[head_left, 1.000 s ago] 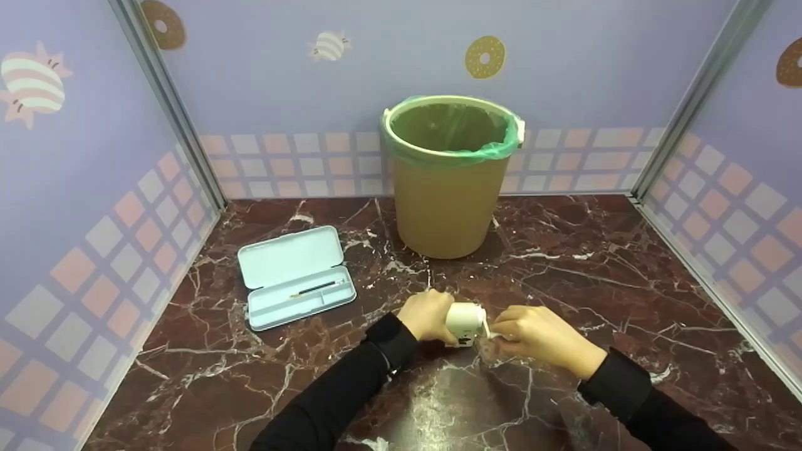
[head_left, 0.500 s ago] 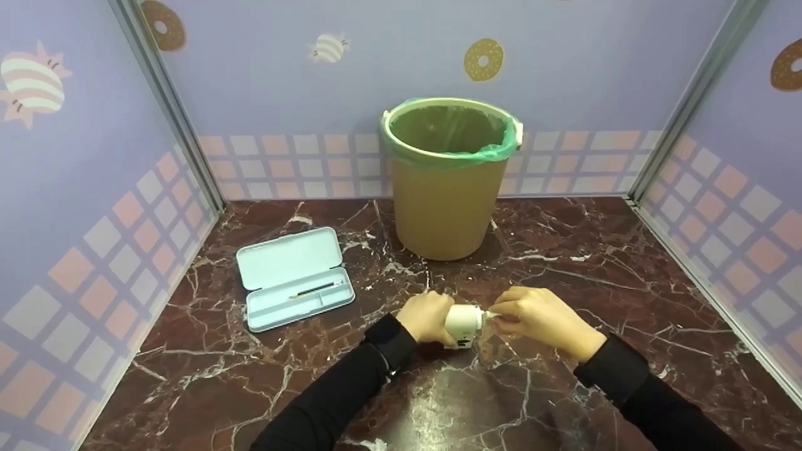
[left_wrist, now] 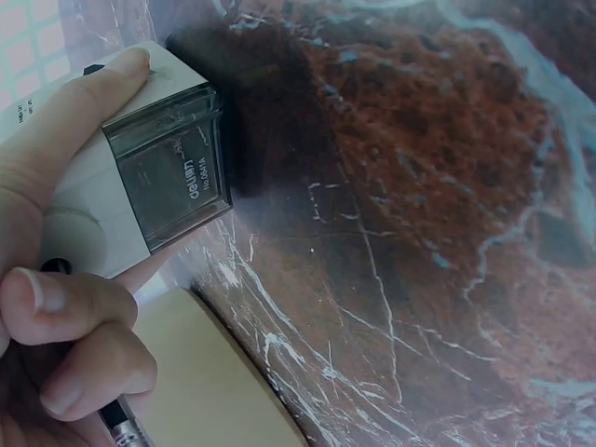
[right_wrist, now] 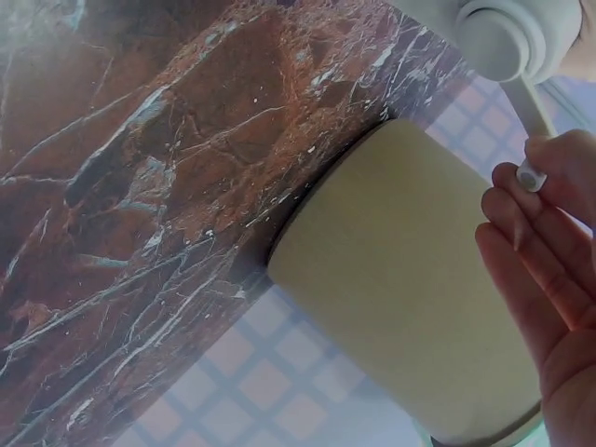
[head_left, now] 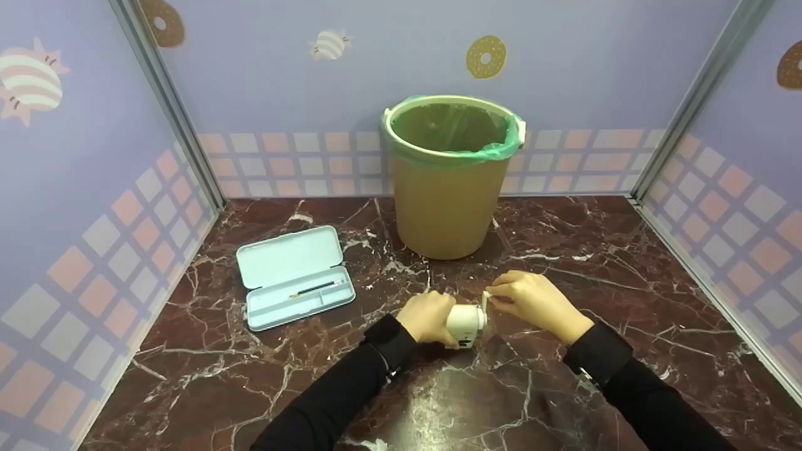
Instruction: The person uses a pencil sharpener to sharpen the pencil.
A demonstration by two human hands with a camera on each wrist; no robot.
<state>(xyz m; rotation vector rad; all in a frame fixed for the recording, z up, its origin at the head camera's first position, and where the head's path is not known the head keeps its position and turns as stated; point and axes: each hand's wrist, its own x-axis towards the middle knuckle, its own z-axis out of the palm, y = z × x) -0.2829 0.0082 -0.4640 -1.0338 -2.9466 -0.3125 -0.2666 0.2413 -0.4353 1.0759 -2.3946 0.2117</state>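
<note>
Change over the last second: crank arm (head_left: 485,303) swung round. A second earlier its knob end sat on the side away from the bin (head_left: 448,207); now it pointed up or toward the bin, head view couldn't split the two. Right hand (head_left: 537,305) went with it, its grip pinching the knob (right_wrist: 531,179). White sharpener (head_left: 463,318) hadn't visibly shifted: on the tabletop (head_left: 601,294), on the person's side of the bin. Left hand (head_left: 427,317) had its grip wrapped round the body. My read: mid-turn, body braced, sharpening under way. No telling how far along.

View differences: left wrist showed the clear drawer (left_wrist: 172,172), hidden from head view, plus a black stick with a silver band (left_wrist: 121,424) running behind the curled fingers, a pencil by the look, apparently going into the body. Tip out of sight; drawer too dark to call shavings. That view missed the crank. Right wrist gave the pinch on the knob up close, no drawer. Only head view had the open pencil case (head_left: 291,258), left of the bin, with a thin pen-like item (head_left: 316,289) in it.
</note>
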